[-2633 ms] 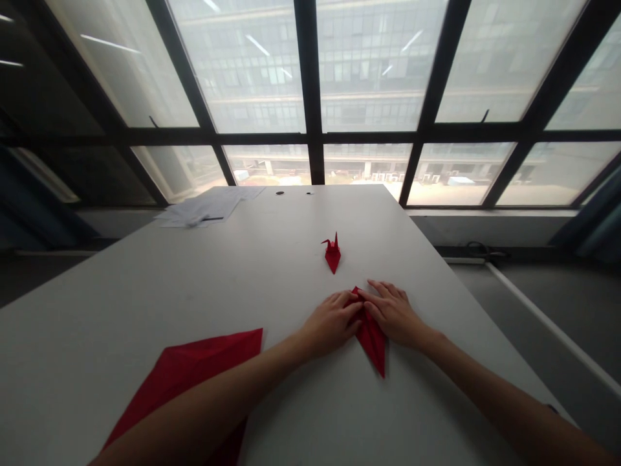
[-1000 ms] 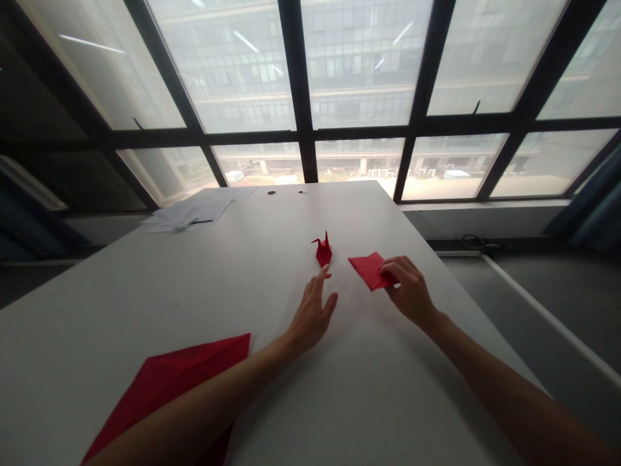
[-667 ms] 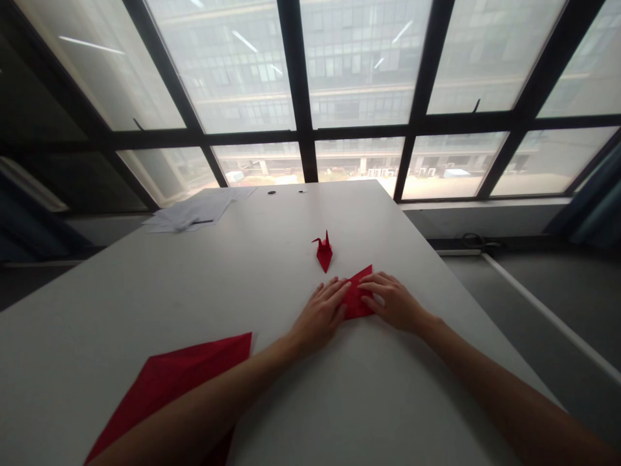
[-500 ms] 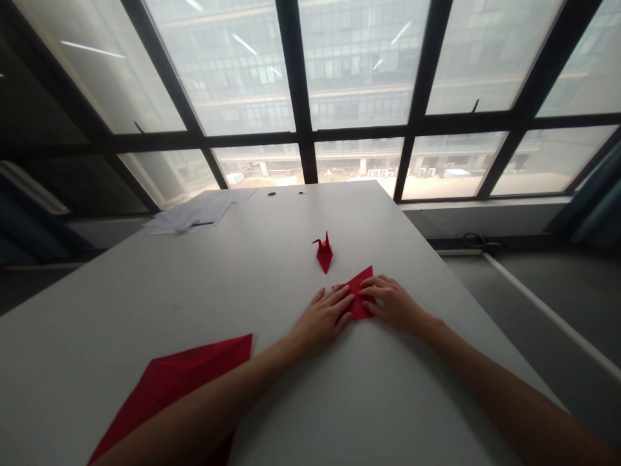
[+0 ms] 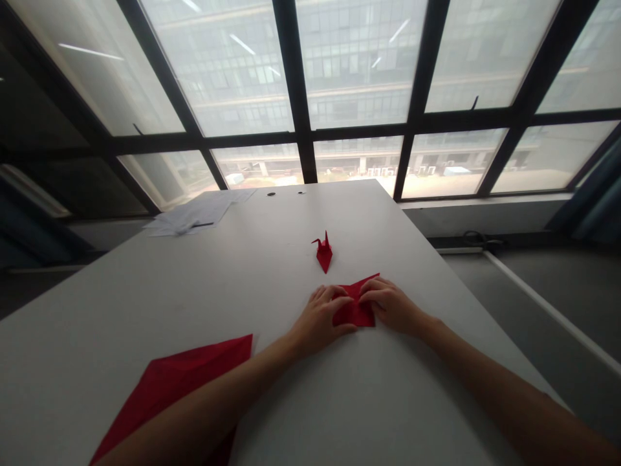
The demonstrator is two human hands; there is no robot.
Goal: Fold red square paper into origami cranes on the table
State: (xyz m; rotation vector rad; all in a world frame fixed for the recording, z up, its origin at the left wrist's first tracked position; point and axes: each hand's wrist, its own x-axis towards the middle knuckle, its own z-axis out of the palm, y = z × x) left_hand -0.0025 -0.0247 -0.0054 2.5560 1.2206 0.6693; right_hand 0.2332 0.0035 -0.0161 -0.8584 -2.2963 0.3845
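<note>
A folded piece of red origami paper (image 5: pixel 358 314) lies on the white table between my two hands. My left hand (image 5: pixel 322 317) curves round the paper's left side, its fingers resting on the top and its thumb at the near edge. On the right side, my right hand (image 5: pixel 389 304) has its fingers drawn together on the paper, close to the middle. Some of the folds are hidden under the fingers. Just beyond stands a finished red paper crane (image 5: pixel 324 254).
Larger sheets of red paper (image 5: pixel 189 372) lie at the near left, partly under my left forearm. White papers (image 5: pixel 194 212) with a dark pen-like stick are at the far left. The table's right edge (image 5: pixel 463 291) runs beside my right arm, and windows (image 5: pixel 359 65) stand behind.
My left hand has gone from lying flat on the paper to curling round it, thumb spread toward me. My right fingers have drawn closer together, and the paper has turned slightly.
</note>
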